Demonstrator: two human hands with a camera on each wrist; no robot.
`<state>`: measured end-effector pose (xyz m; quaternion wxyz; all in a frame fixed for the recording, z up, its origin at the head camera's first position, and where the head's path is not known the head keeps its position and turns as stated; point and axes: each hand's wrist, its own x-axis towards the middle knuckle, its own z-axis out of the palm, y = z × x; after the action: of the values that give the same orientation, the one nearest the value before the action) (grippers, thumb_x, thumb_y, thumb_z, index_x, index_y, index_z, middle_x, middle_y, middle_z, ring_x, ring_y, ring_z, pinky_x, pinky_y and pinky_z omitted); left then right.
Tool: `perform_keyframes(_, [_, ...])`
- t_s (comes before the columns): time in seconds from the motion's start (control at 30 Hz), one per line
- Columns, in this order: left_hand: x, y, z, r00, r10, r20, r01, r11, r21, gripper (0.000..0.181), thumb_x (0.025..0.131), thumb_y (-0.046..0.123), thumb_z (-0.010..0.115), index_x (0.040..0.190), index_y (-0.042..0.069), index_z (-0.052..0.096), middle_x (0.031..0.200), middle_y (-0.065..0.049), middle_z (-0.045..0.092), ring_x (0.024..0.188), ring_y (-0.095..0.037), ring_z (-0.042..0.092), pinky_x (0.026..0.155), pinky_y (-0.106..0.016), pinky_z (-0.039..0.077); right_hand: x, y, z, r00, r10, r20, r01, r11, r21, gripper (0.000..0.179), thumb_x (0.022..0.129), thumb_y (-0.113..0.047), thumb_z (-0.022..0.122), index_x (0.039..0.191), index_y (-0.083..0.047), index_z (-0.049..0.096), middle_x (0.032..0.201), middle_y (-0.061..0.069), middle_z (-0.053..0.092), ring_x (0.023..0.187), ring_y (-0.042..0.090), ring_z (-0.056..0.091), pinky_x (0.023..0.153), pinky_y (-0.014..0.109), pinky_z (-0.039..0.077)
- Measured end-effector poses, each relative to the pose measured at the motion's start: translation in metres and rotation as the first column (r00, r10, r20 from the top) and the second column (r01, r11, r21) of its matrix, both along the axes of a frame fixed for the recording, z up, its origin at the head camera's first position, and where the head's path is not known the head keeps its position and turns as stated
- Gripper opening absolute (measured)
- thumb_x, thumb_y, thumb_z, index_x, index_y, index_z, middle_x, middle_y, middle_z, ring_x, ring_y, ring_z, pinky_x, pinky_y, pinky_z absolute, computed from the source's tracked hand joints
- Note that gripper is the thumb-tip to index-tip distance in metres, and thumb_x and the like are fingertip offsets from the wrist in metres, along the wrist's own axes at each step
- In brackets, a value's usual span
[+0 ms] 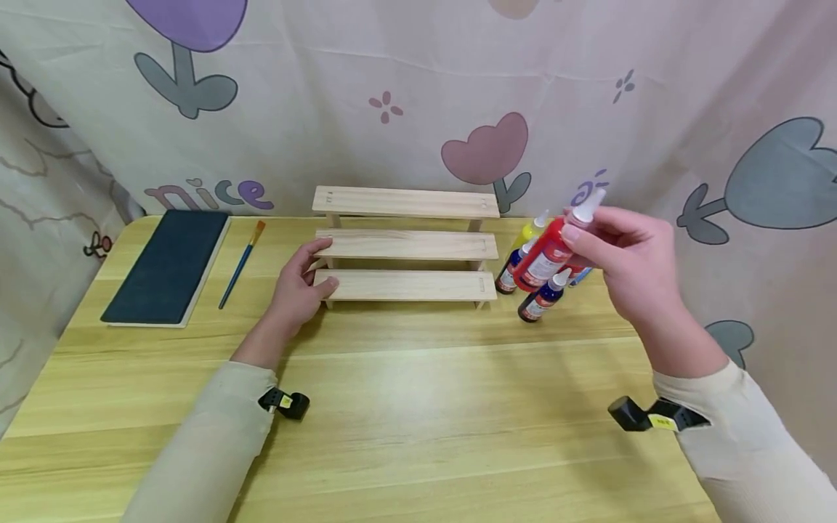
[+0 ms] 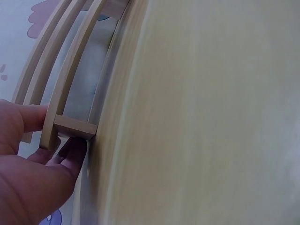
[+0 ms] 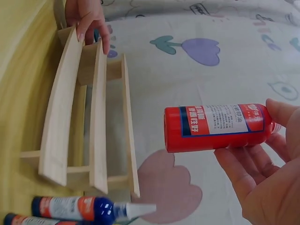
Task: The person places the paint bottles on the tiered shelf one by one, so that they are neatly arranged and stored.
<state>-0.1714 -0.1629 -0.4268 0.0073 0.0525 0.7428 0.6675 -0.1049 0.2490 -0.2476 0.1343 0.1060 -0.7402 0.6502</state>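
A three-tier wooden rack (image 1: 405,245) stands toward the back of the table. My left hand (image 1: 296,289) grips its left end, thumb on the lowest board and fingers around the edge; the left wrist view shows the fingers under that board by the support. My right hand (image 1: 637,258) holds a red bottle (image 3: 215,126) with a white nozzle, raised and tilted, thumb and fingers near its neck. Below it stand dark blue bottles (image 1: 543,299) with white nozzles and a yellow bottle (image 1: 528,231), partly hidden behind the red one.
At the left lie a dark notebook (image 1: 168,269) and a paintbrush (image 1: 242,264) with a blue handle. A printed curtain (image 1: 340,94) hangs behind the wooden table (image 1: 405,407). The blue bottles stand just right of the rack's end.
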Motion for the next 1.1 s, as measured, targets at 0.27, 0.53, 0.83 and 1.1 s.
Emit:
perform_keyframes(0.27, [0.002, 0.002, 0.0, 1.0, 0.008, 0.008, -0.008, 1.0, -0.02, 0.069, 0.09, -0.018, 0.059, 0.149, 0.016, 0.045, 0.147, -0.016, 0.044, 0.127, -0.034, 0.049, 0.089, -0.024, 0.049, -0.044, -0.042, 0.014, 0.995, 0.094, 0.021, -0.094, 0.996, -0.004, 0.028, 0.087, -0.009, 0.079, 0.113, 0.001, 0.075, 0.097, 0.015, 0.072, 0.084, 0.029, 0.068, 0.071, 0.033, 0.058])
perform_keyframes(0.53, [0.0, 0.001, 0.0, 1.0, 0.026, -0.008, -0.026, 0.999, -0.034, 0.068, 0.09, -0.015, 0.062, 0.149, 0.016, 0.045, 0.15, -0.011, 0.042, 0.133, -0.027, 0.043, 0.111, -0.043, 0.034, -0.087, -0.088, 0.025, 0.984, 0.162, 0.071, -0.159, 0.986, -0.05, 0.024, 0.087, -0.01, 0.079, 0.109, -0.004, 0.077, 0.101, 0.016, 0.071, 0.094, 0.033, 0.066, 0.073, 0.037, 0.059])
perform_keyframes(0.83, [0.0, 0.006, 0.0, 1.0, 0.019, -0.013, -0.02, 0.999, -0.044, 0.068, 0.091, -0.014, 0.061, 0.15, 0.017, 0.044, 0.15, -0.012, 0.042, 0.133, -0.029, 0.042, 0.112, -0.045, 0.032, -0.132, -0.136, 0.027, 0.963, 0.227, 0.146, -0.205, 0.967, -0.151, 0.026, 0.086, -0.007, 0.079, 0.112, -0.002, 0.076, 0.106, 0.015, 0.071, 0.102, 0.031, 0.065, 0.08, 0.043, 0.058])
perform_keyframes(1.1, [0.002, 0.005, 0.001, 0.999, 0.034, -0.003, -0.034, 0.998, -0.059, 0.069, 0.092, -0.013, 0.062, 0.151, 0.018, 0.043, 0.153, -0.01, 0.04, 0.136, -0.028, 0.04, 0.114, -0.046, 0.028, -0.158, -0.18, 0.019, 0.947, 0.246, 0.207, -0.234, 0.969, -0.083, 0.028, 0.086, -0.013, 0.081, 0.113, -0.007, 0.076, 0.105, 0.006, 0.073, 0.101, 0.022, 0.067, 0.078, 0.038, 0.058])
